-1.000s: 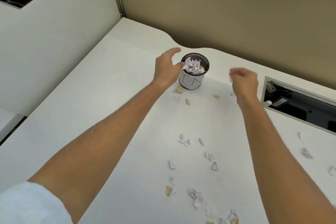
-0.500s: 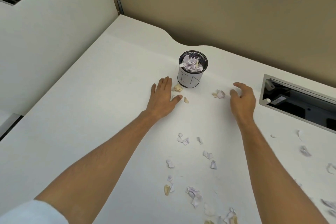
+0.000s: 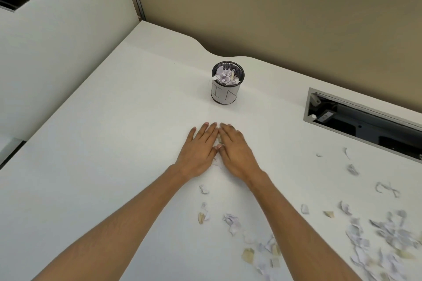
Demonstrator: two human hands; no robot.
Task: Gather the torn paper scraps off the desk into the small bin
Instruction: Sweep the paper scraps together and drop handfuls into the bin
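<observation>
White and pale lilac paper scraps (image 3: 230,220) lie strewn over the near half of the desk (image 3: 102,143), thin in the middle and thick toward the near right corner, where a blurred heap (image 3: 388,237) spreads out with a few tan bits among it. A small scrap (image 3: 220,139) shows in the gap between the two hands, and a faint pale piece peeks out just behind their thumbs. The left hand (image 3: 199,150) and right hand (image 3: 236,150) lie palm down on the desk, side by side with their inner fingertips touching, fingers straight and flat, so neither is clenched or grasping anything; they only press on the surface round the scrap. Beyond the hands, well apart from them, stands the small bin (image 3: 227,84), an upright black mesh cup with a white paper label wrapped round its side, already holding crumpled scraps up to its rim. To the right of the bin a rectangular cable hatch (image 3: 365,123) is cut into the desk, dark inside. A tan partition wall (image 3: 274,18) runs behind the desk, and a white divider panel (image 3: 64,41) closes off its left side.
</observation>
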